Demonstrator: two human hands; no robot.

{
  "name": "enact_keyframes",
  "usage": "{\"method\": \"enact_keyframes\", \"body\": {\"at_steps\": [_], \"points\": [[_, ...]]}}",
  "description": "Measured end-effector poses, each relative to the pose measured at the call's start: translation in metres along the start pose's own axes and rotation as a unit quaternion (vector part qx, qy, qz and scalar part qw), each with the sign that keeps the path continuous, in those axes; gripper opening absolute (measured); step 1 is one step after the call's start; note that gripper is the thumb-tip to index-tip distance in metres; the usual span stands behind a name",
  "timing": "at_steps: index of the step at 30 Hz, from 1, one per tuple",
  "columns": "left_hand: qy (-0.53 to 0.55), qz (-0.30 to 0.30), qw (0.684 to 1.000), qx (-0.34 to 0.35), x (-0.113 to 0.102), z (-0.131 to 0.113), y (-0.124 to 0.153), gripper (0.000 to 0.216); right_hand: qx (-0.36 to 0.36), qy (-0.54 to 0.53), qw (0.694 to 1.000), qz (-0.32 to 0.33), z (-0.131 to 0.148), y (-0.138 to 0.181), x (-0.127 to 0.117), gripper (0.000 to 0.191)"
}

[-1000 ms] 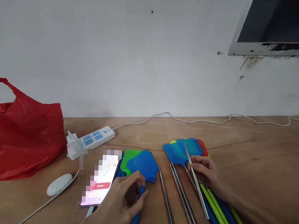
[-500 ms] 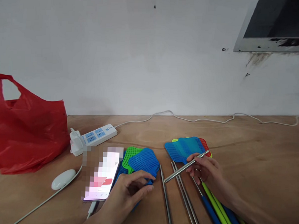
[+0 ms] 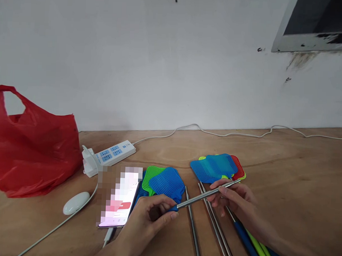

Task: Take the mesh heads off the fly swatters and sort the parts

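My left hand (image 3: 150, 217) pinches a blue plastic neck (image 3: 173, 208), apparently of a fly swatter head mostly hidden by the fingers. A thin metal rod (image 3: 199, 197) meets this neck at its left end, and my right hand (image 3: 233, 196) grips the rod near its other end. Just behind the left fingers lie a blue swatter head (image 3: 167, 182) and a green swatter head (image 3: 152, 176). Beyond the right hand is a pile of blue, yellow and red swatter heads (image 3: 214, 167). Loose metal rods (image 3: 193, 227) lie between the hands.
Blue and green handles (image 3: 247, 237) lie under my right forearm. A lit phone (image 3: 120, 205) is left of my left hand, near a white mouse-shaped device (image 3: 76, 203). Behind are a power strip (image 3: 116, 152), its cable (image 3: 166, 136) and a red plastic bag (image 3: 36, 148).
The rod in my right hand has shifted and levelled slightly, and its left end now meets the blue neck. My left fingers have closed on that neck. The view has turned slightly.
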State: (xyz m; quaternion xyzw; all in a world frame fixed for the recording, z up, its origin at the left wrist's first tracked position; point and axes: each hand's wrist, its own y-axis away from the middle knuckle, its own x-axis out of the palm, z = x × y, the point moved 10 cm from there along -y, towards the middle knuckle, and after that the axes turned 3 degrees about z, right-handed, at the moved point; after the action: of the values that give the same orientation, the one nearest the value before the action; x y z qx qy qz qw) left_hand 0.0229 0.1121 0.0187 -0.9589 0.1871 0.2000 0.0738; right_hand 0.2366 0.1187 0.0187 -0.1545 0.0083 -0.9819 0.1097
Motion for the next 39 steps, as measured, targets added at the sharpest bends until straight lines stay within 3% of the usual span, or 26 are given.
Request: {"method": "enact_keyframes", "body": {"at_steps": [4,8,11,18,22,27,33,39], "points": [[-0.011,0.013,1.0,0.005,0.003,-0.004,0.001,0.019,0.005,0.042,0.998,0.051,-0.003,0.003,0.008,0.026],[-0.028,0.056,0.998,0.004,0.015,-0.014,0.002,0.02,0.068,0.082,0.986,0.126,-0.02,0.013,0.028,0.029],[-0.064,0.072,0.995,0.009,0.02,-0.018,0.005,0.02,0.093,0.088,0.981,0.145,-0.025,0.017,0.035,0.033],[-0.179,0.023,0.983,0.042,0.005,-0.018,0.011,0.023,0.032,0.059,0.994,0.091,-0.004,0.007,0.021,0.029],[-0.176,0.071,0.981,0.04,0.015,-0.019,0.009,0.026,0.031,0.067,0.992,0.1,-0.002,0.009,0.023,0.03],[-0.172,0.059,0.979,0.093,0.014,-0.04,0.008,0.026,0.027,0.055,0.995,0.084,0.0,0.007,0.021,0.033],[-0.353,-0.023,0.925,0.14,-0.003,-0.038,0.005,0.039,0.03,-0.03,0.997,-0.058,0.009,0.002,-0.008,0.045],[-0.438,-0.021,0.888,0.137,-0.001,-0.024,-0.001,0.041,0.047,-0.003,0.999,-0.026,-0.004,-0.003,-0.011,0.045]]}}
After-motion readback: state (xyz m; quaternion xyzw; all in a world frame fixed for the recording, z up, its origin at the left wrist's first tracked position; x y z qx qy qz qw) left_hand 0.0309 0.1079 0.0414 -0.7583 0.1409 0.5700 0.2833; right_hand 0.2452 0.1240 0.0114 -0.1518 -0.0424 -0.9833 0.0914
